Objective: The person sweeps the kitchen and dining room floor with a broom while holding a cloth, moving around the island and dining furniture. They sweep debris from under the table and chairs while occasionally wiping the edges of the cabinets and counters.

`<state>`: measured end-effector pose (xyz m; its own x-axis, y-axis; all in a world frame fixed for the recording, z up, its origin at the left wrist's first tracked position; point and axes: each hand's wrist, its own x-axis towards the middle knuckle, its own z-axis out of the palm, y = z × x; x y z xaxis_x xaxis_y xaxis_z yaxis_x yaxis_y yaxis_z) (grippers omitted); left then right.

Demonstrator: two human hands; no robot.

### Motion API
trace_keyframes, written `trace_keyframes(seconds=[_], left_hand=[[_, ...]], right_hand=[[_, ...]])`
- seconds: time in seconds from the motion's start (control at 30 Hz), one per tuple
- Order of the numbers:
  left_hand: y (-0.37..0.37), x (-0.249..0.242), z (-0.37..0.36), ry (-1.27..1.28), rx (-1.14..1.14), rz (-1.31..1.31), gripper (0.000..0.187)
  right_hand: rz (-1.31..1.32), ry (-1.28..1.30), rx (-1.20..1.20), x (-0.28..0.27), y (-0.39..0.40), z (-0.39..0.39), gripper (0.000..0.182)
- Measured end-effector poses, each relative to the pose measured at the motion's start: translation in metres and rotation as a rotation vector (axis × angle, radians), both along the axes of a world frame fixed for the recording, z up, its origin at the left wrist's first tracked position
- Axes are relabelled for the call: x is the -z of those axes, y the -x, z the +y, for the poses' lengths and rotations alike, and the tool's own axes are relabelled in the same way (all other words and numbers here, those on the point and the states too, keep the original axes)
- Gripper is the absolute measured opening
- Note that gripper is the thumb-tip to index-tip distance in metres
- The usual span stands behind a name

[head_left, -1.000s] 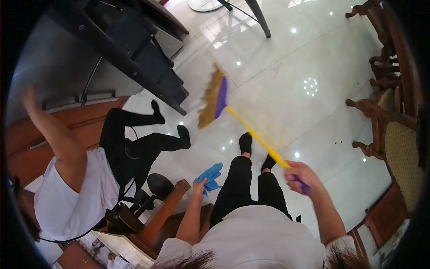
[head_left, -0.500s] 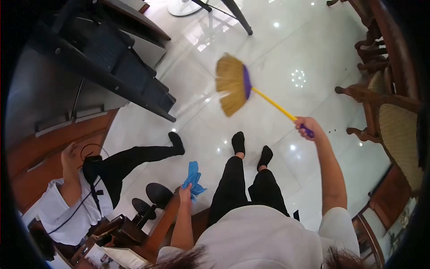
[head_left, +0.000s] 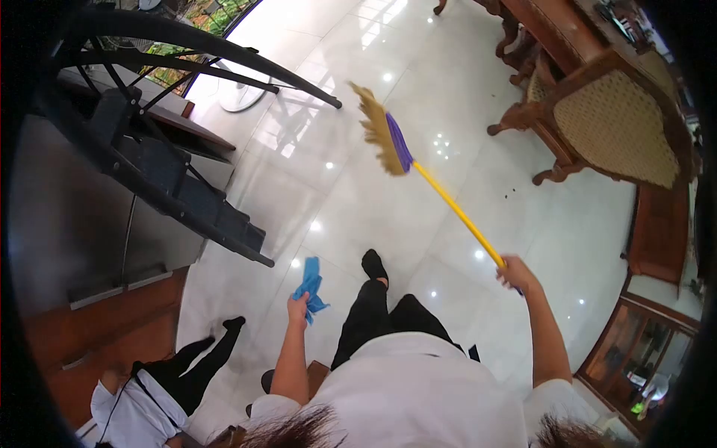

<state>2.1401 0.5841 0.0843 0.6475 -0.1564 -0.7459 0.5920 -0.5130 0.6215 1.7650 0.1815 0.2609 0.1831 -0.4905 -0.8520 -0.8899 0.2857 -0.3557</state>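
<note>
My right hand [head_left: 515,275] is wrapped round the lower end of a yellow-handled broom [head_left: 459,212]. Its purple binding and tan bristle head [head_left: 382,140] point away from me, up and to the left, over the shiny tiles. A crumpled blue cloth [head_left: 311,290] is gripped in my left hand [head_left: 298,306], off to the left of my body. My black-socked foot [head_left: 374,264] shows on the floor between the two hands; the other foot is hidden behind my leg.
A black folding stepladder [head_left: 172,179] stands at the left by a steel-fronted appliance [head_left: 67,216]. Another person [head_left: 149,396] in a white shirt is at lower left. Carved wooden chairs with woven backs [head_left: 616,127] line the right. Small dark specks [head_left: 510,193] lie on the white tile floor [head_left: 448,112].
The view has shifted forward and right, bringing the ladder and chairs into new positions. The broom head has turned to show edge-on. Both hands keep their hold.
</note>
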Motion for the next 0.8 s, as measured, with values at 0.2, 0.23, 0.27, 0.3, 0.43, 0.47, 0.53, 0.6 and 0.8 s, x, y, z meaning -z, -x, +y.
trace_keyframes(seconds=[0.2, 0.23, 0.27, 0.3, 0.43, 0.47, 0.53, 0.6, 0.8], left_hand=[[0.014, -0.003, 0.012, -0.016, 0.087, -0.047, 0.015], [0.016, 0.002, 0.016, -0.052, 0.11, -0.053, 0.014], [0.019, 0.003, 0.019, -0.005, 0.154, -0.024, 0.014], [0.022, 0.0, 0.018, -0.024, 0.18, -0.022, 0.014], [0.034, 0.009, 0.009, 0.073, 0.262, -0.081, 0.013], [0.034, 0.022, 0.007, 0.096, 0.256, -0.138, 0.012], [0.048, 0.012, -0.022, 0.1, 0.262, -0.066, 0.012], [0.07, -0.023, -0.058, 0.143, 0.266, 0.096, 0.015], [0.068, -0.009, -0.071, 0.059, 0.418, 0.064, 0.022]], right_hand=[[0.356, 0.349, -0.241, -0.032, 0.249, 0.161, 0.028], [0.45, 0.236, -0.161, -0.06, 0.266, 0.184, 0.029], [0.521, 0.238, -0.095, -0.076, 0.293, 0.213, 0.031], [0.608, 0.141, -0.022, -0.093, 0.315, 0.24, 0.034], [0.751, -0.009, 0.082, -0.135, 0.37, 0.317, 0.037], [0.761, -0.021, 0.062, -0.121, 0.396, 0.337, 0.036], [0.793, 0.094, 0.014, -0.116, 0.384, 0.348, 0.035], [0.82, 0.051, -0.033, -0.063, 0.384, 0.351, 0.037], [0.505, 0.261, 0.006, 0.119, 0.257, 0.255, 0.047]])
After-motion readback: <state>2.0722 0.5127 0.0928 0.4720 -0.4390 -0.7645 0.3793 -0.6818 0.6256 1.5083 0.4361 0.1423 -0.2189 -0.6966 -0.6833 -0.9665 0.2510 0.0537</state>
